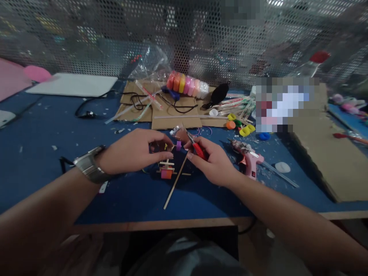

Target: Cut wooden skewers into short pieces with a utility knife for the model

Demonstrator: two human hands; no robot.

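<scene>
My left hand (pixel 133 151), a watch on its wrist, curls closed around the top of a small stick model (pixel 167 168) made of thin wooden sticks with an orange-pink block at its base and a purple piece (pixel 178 145) above. My right hand (pixel 211 159) grips a red-handled cutter (pixel 197 147), its metal jaws pointing at the model's top. A long wooden stick (pixel 174 183) leans from the model toward the table's front edge.
A pink glue gun (pixel 248 161) lies right of my right hand. Behind lie cardboard sheets (pixel 175 122), coloured bottle caps (pixel 240 126), straws, a pack of coloured clay (pixel 186 83), black cables and a white board (pixel 71 84). A large cardboard piece (pixel 330 161) sits right.
</scene>
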